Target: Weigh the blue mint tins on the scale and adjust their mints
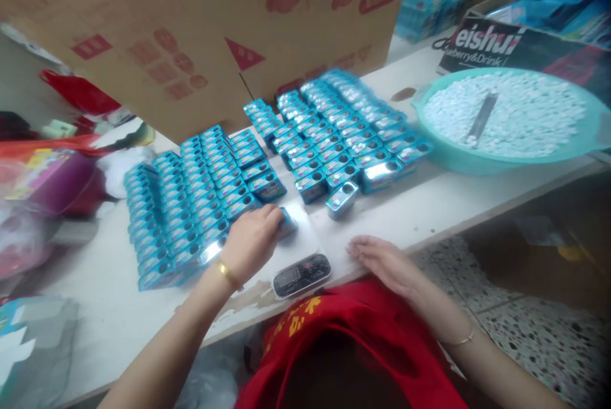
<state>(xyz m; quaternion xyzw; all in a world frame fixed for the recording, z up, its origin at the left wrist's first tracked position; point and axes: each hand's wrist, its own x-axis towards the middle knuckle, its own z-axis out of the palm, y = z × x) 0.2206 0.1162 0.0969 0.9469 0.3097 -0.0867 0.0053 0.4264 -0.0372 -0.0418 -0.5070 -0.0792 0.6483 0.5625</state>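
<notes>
My left hand [252, 240] is closed round a small blue tin [287, 223] that rests on the white platform of a small digital scale [301, 269] at the table's front edge. My right hand [382, 259] lies flat and open on the white table [415, 212] just right of the scale, holding nothing. One open tin [342, 198] stands alone beyond the scale. Two blocks of blue tins stand in rows behind: one block [191, 199] on the left by my left hand, the other block [338, 132] further back on the right.
A teal basin [501, 161] full of small white tablets, with a metal scoop [480, 117] in it, sits at the right. A big cardboard box [214, 27] leans over the back of the table. Bags and clutter [48, 186] lie at the left; speckled floor shows at the lower right.
</notes>
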